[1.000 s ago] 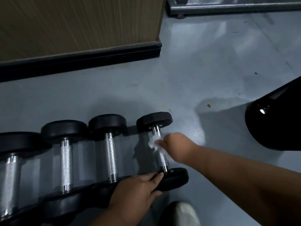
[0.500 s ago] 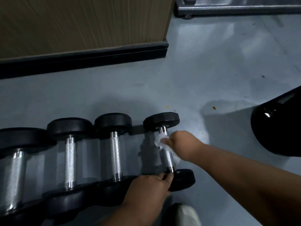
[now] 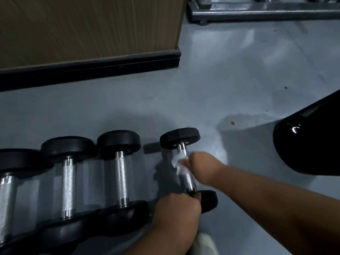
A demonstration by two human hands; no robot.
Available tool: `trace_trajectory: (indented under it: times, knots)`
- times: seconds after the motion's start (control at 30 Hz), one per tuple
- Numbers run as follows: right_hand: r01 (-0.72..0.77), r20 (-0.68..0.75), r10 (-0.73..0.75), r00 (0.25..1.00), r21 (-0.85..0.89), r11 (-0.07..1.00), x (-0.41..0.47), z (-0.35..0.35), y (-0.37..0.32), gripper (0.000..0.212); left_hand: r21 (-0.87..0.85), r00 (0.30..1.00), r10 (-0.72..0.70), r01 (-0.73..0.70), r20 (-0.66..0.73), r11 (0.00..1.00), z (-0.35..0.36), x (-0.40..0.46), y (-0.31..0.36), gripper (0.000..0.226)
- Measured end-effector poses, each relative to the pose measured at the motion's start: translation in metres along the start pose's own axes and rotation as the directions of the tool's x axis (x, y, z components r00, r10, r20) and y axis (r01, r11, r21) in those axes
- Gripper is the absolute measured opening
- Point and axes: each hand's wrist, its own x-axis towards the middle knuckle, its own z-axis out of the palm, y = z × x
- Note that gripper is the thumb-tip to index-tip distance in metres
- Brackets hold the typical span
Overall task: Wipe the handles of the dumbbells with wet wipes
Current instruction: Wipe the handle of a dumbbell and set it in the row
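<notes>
On floor, smallest dumbbell point(image 3: 187, 170) lengthwise away; right hand point(image 3: 200, 165) grip around wet wipe point(image 3: 179, 163).

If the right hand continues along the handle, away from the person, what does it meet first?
Probably the far black head of the small dumbbell: the right hand, holding the wet wipe, is already near it.

We see a smooth grey floor point(image 3: 211, 85) carrying a row of four dumbbells lying side by side: the smallest dumbbell point(image 3: 187, 168) on the right, then a second point(image 3: 120, 173), a third point(image 3: 68, 183) and a fourth point(image 3: 7, 199) at the left edge. A wooden cabinet point(image 3: 88, 28) and a metal frame point(image 3: 257, 10) also stand on it, farther back
</notes>
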Motion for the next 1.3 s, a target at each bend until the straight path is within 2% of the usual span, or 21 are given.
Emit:
trace_trajectory:
  times: [0.03,0.07,0.1,0.13,0.2,0.3,0.33,0.4,0.53,0.57,0.67,0.73,0.8,0.87,0.93,0.97,1.03,1.1,1.17,1.3]
  knots:
    - [-0.018,-0.033,0.018,0.999,-0.015,1.000,0.011,-0.006,-0.002,0.030,-0.006,1.000,-0.002,0.002,0.012,1.000,-0.003,0.001,0.001,0.044]
    - [-0.033,-0.085,0.036,0.996,0.033,0.999,0.020,-0.011,-0.005,0.030,-0.013,1.000,-0.005,0.005,0.019,1.000,-0.006,0.000,0.002,0.042]
    - [-0.038,-0.118,0.044,0.992,0.053,0.998,0.021,-0.012,-0.007,0.039,-0.009,1.000,-0.009,0.009,0.021,1.000,-0.007,-0.001,0.001,0.041]
    - [-0.029,-0.118,0.035,0.992,0.051,0.998,0.019,-0.011,-0.005,0.038,-0.009,1.000,-0.009,0.009,0.021,1.000,-0.005,-0.001,-0.001,0.040]
    - [0.016,-0.010,-0.015,1.000,0.054,0.998,0.002,-0.004,0.003,0.020,-0.052,1.000,-0.002,0.003,0.017,0.999,-0.003,-0.003,-0.006,0.042]
    - [-0.004,0.251,-0.034,0.968,0.148,0.989,-0.021,0.002,0.011,0.037,-0.066,0.999,0.010,-0.012,-0.038,0.998,0.005,-0.002,-0.010,0.049]
    - [0.006,0.280,-0.043,0.959,0.131,0.991,-0.020,-0.002,0.011,0.040,-0.067,0.998,0.013,-0.017,-0.056,0.998,0.006,-0.001,-0.009,0.050]
    - [0.036,0.237,-0.047,0.970,0.053,0.998,-0.007,-0.012,0.007,0.044,-0.049,0.998,0.019,-0.022,-0.062,0.999,0.008,0.000,-0.006,0.050]
    - [0.069,-0.113,-0.077,0.991,-0.073,0.995,0.019,-0.015,0.003,0.029,-0.056,0.999,0.020,-0.023,-0.048,0.998,0.004,0.000,-0.007,0.045]
    - [0.067,-0.124,-0.077,0.989,-0.082,0.994,0.019,-0.012,0.004,0.027,-0.066,0.999,0.014,-0.017,-0.048,0.998,0.004,-0.001,-0.008,0.046]
    - [0.090,0.066,-0.089,0.994,-0.003,0.996,-0.004,-0.001,0.007,0.036,-0.106,0.999,0.013,-0.018,-0.047,0.994,0.004,-0.002,-0.011,0.047]
    - [0.092,0.205,-0.079,0.976,-0.057,0.994,-0.019,0.006,0.011,0.046,-0.117,0.998,0.020,-0.027,-0.065,0.993,0.006,-0.002,-0.014,0.048]
    - [0.151,0.181,-0.129,0.975,-0.112,0.982,-0.019,0.003,0.009,0.048,-0.115,0.997,0.026,-0.035,-0.080,0.993,0.007,-0.001,-0.013,0.049]
    - [0.193,0.040,-0.189,0.981,-0.132,0.972,-0.004,-0.004,0.010,0.048,-0.104,0.996,0.025,-0.034,-0.080,0.994,0.007,0.001,-0.012,0.048]
    - [0.125,-0.088,-0.141,0.986,-0.159,0.979,0.012,-0.007,0.008,0.036,-0.103,0.997,0.020,-0.029,-0.078,0.994,0.006,0.000,-0.012,0.048]
    - [0.087,-0.129,-0.097,0.987,-0.079,0.993,0.013,-0.008,0.004,0.031,-0.110,0.997,0.018,-0.027,-0.080,0.994,0.006,-0.001,-0.012,0.048]
    - [0.127,-0.100,-0.132,0.986,-0.054,0.990,0.003,-0.007,0.002,0.023,-0.134,0.997,0.019,-0.030,-0.079,0.991,0.006,-0.003,-0.014,0.050]
    - [0.210,0.042,-0.206,0.978,-0.111,0.971,-0.020,-0.003,0.003,0.031,-0.162,0.995,0.030,-0.046,-0.095,0.986,0.007,-0.004,-0.017,0.051]
    - [0.212,0.134,-0.201,0.970,-0.080,0.974,-0.035,0.005,0.007,0.033,-0.171,0.992,0.043,-0.063,-0.121,0.983,0.007,-0.003,-0.017,0.052]
    - [0.209,0.016,-0.211,0.977,-0.209,0.955,-0.002,-0.002,0.010,0.030,-0.151,0.991,0.019,-0.039,-0.135,0.988,0.006,0.001,-0.014,0.052]
